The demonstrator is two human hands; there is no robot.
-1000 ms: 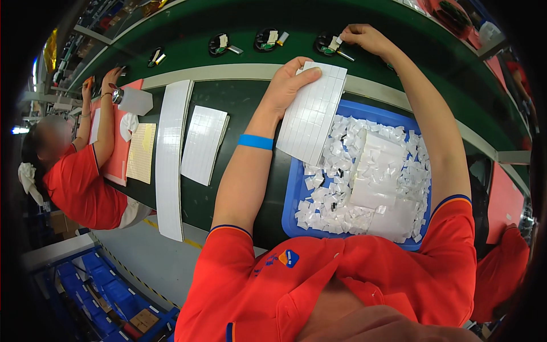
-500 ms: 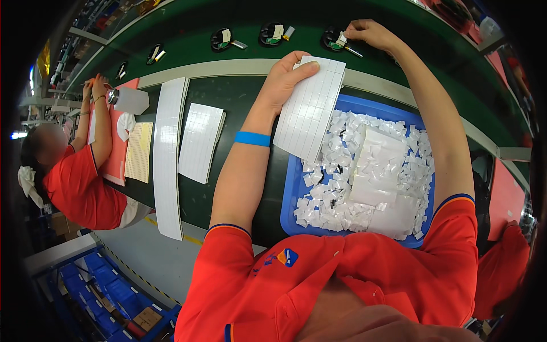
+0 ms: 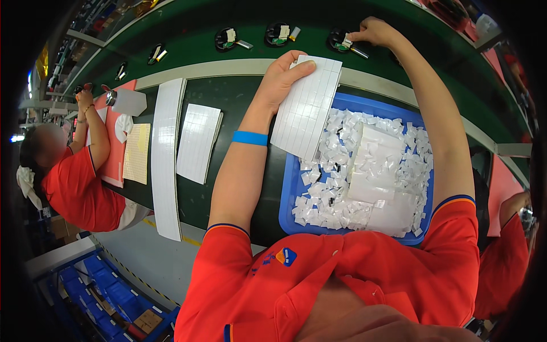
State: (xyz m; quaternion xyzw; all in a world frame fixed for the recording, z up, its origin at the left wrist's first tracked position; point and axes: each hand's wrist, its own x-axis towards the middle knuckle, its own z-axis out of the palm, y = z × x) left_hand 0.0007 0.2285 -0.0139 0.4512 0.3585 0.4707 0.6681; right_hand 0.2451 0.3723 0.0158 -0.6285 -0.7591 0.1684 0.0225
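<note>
Blue plastic tray sits nearest, heaped with glossy white peeled scraps. Left hand pinches a gridded white sticker sheet, tilted over the tray's far-left rim. Further out, right hand presses fingertips on a round black part on the green belt.

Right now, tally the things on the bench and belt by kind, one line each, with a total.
Round black parts on the green belt: 5
White gridded sheets, one held in the left hand, others on the bench: 3
Long white strip: 1
Blue tray of loose white scraps: 1
Yellowish sheet: 1
Total: 11
The right hand touches one black part.
</note>
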